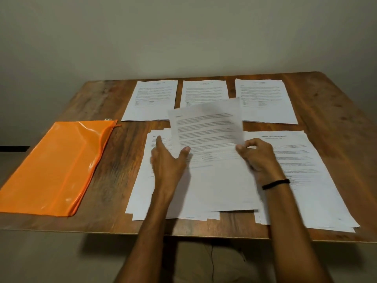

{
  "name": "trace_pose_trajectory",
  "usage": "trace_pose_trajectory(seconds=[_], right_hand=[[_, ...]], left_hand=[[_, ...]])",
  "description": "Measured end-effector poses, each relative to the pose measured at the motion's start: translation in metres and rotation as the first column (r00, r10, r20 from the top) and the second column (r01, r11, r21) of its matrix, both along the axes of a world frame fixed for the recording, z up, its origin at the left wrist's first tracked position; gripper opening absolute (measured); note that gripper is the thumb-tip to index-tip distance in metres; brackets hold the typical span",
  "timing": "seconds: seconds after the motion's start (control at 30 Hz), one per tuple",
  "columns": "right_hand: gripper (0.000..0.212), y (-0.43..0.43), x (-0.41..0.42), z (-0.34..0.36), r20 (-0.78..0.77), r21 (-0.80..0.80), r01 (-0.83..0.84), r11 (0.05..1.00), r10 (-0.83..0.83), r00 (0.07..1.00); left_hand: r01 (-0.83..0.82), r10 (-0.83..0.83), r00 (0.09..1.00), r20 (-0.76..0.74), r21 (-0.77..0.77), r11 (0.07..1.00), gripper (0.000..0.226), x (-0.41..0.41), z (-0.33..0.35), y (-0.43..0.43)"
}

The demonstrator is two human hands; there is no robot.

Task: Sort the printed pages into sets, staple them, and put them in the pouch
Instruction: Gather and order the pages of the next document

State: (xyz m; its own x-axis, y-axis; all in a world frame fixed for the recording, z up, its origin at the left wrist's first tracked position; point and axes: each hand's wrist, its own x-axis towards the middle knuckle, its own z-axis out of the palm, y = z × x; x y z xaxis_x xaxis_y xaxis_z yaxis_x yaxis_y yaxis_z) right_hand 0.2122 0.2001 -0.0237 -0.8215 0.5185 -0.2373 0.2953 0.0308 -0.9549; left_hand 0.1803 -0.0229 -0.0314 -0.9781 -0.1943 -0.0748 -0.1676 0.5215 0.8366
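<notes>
My right hand point(259, 158) pinches one printed sheet point(208, 127) by its edge, lifted (kinda blurry) over the messy pile point(142, 193). My left hand point(167, 160) lies flat on that pile, fingers spread. The orange zip pouch point(53, 166) sits left on the tabletop point(114, 156).

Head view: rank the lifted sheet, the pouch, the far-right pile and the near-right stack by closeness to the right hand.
1. Lifted sheet, pinched by the right hand.
2. Near-right stack, under the wrist.
3. Far-right pile, at the back.
4. Pouch, far left.
</notes>
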Motion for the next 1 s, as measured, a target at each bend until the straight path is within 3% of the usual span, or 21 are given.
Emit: trace_pose_trajectory(seconds=[0.07, 0.13, 0.23, 0.33, 0.4, 0.43, 0.53, 0.67, 0.73, 0.8, 0.87, 1.0], right_hand=[[0.016, 0.029, 0.007, 0.006, 0.057, -0.139, -0.025, 0.990, 0.034, 0.998], [0.016, 0.054, 0.016, 0.007, 0.068, -0.139, -0.026, 0.990, 0.036, 0.997], [0.024, 0.082, 0.029, 0.009, 0.072, 0.170, 0.089, 0.981, -0.102, 0.992], [0.070, 0.117, 0.043, -0.015, 0.241, 0.449, 0.084, 0.890, -0.210, 0.948], [0.116, 0.169, 0.042, -0.074, 0.418, 0.609, 0.003, 0.793, -0.323, 0.849], [0.128, 0.179, 0.041, -0.086, 0.489, 0.654, -0.059, 0.754, -0.361, 0.794], [0.134, 0.198, 0.029, -0.106, 0.624, 0.609, -0.215, 0.763, -0.295, 0.723], [0.166, 0.203, 0.012, -0.105, 0.618, 0.613, -0.269, 0.743, -0.239, 0.749], [0.148, 0.199, 0.011, -0.098, 0.556, 0.621, -0.216, 0.753, -0.229, 0.799], [0.106, 0.160, 0.024, -0.045, 0.475, 0.605, -0.197, 0.772, -0.151, 0.867], [0.071, 0.140, 0.028, -0.011, 0.483, 0.557, -0.212, 0.803, -0.106, 0.869], [0.038, 0.141, 0.036, -0.004, 0.427, 0.355, -0.067, 0.932, -0.098, 0.899]], left_hand=[[0.110, -0.127, 0.989, 0.071, 0.208, 0.972, 0.085, 0.007, 0.007, 0.011], [0.208, -0.240, 0.968, 0.073, 0.302, 0.930, 0.063, 0.013, 0.005, 0.026], [0.293, -0.312, 0.949, 0.041, 0.245, 0.924, 0.048, 0.019, -0.001, 0.045], [0.315, -0.324, 0.946, 0.010, 0.199, 0.928, 0.043, 0.024, -0.005, 0.052], [0.323, -0.329, 0.944, 0.006, 0.173, 0.930, 0.043, 0.026, -0.006, 0.051], [0.323, -0.329, 0.944, 0.008, 0.164, 0.932, 0.043, 0.026, -0.006, 0.049], [0.314, -0.319, 0.948, 0.011, 0.144, 0.938, 0.044, 0.025, -0.008, 0.044], [0.294, -0.300, 0.954, 0.023, 0.136, 0.946, 0.045, 0.024, -0.009, 0.040], [0.291, -0.296, 0.955, 0.025, 0.128, 0.948, 0.045, 0.024, -0.009, 0.041], [0.289, -0.293, 0.956, 0.022, 0.117, 0.950, 0.045, 0.024, -0.010, 0.041], [0.282, -0.286, 0.958, 0.020, 0.110, 0.953, 0.045, 0.024, -0.011, 0.039], [0.271, -0.273, 0.962, 0.012, 0.096, 0.958, 0.046, 0.021, -0.012, 0.034]])
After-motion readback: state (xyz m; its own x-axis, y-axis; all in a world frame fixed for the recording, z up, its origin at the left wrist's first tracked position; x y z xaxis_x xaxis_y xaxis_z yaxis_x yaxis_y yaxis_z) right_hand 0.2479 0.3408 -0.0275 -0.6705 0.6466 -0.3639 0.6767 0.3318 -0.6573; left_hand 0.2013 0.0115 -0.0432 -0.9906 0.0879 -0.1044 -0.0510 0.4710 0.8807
